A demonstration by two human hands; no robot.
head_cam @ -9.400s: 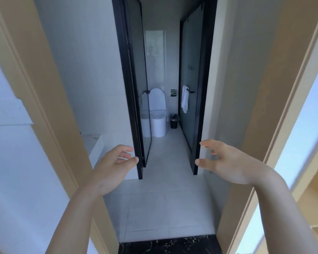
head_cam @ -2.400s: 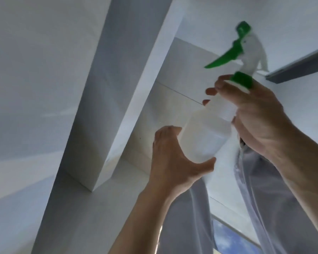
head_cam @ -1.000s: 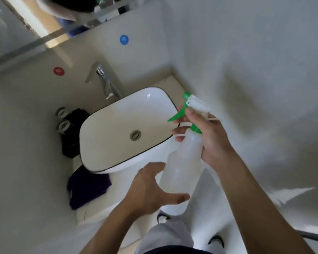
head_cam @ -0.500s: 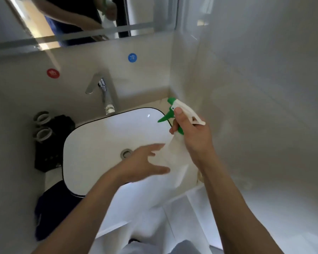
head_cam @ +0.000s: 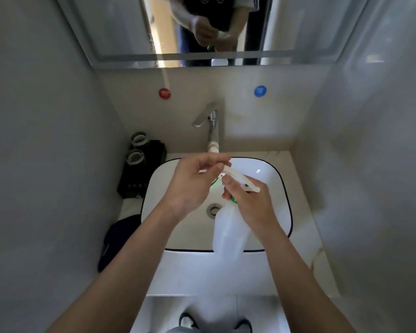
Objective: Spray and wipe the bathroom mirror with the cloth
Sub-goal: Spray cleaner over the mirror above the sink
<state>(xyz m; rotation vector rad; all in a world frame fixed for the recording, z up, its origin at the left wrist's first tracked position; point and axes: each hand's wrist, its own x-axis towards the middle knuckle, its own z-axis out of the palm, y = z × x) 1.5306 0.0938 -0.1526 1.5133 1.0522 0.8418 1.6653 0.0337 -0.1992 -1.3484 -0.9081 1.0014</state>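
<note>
So I'm standing at the vanity, and going biggest first: the mirror (head_cam: 202, 27) runs across the top of my view above the backsplash, not sprayed or wiped yet as far as I can tell. Below it is the white sink (head_cam: 277, 188) with the faucet (head_cam: 211, 126) hanging over the back rim.

On the counter to the left of the basin sits a dark cloth (head_cam: 117, 239), bunched up near the front edge. That's the one I need later, and neither hand is touching it right now.

The spray bottle (head_cam: 227, 236) is over the basin, tilted so the nozzle end points away from me toward the faucet. My right hand (head_cam: 252, 207) is wrapped around its neck just under the green collar, thumb up on the white head. My left hand (head_cam: 190, 183) is up at the nozzle tip, fingers curled in close on it like I'm twisting it open, though it's blurry enough that I can't swear to the exact pinch.

What could go wrong, I reckon: the bottle is only held at the neck and it's leaning, so if my grip slides while I fiddle with the tip it drops into the basin. Also the nozzle is aimed low, so a squeeze now would hit the backsplash or the faucet instead of the glass.
</note>
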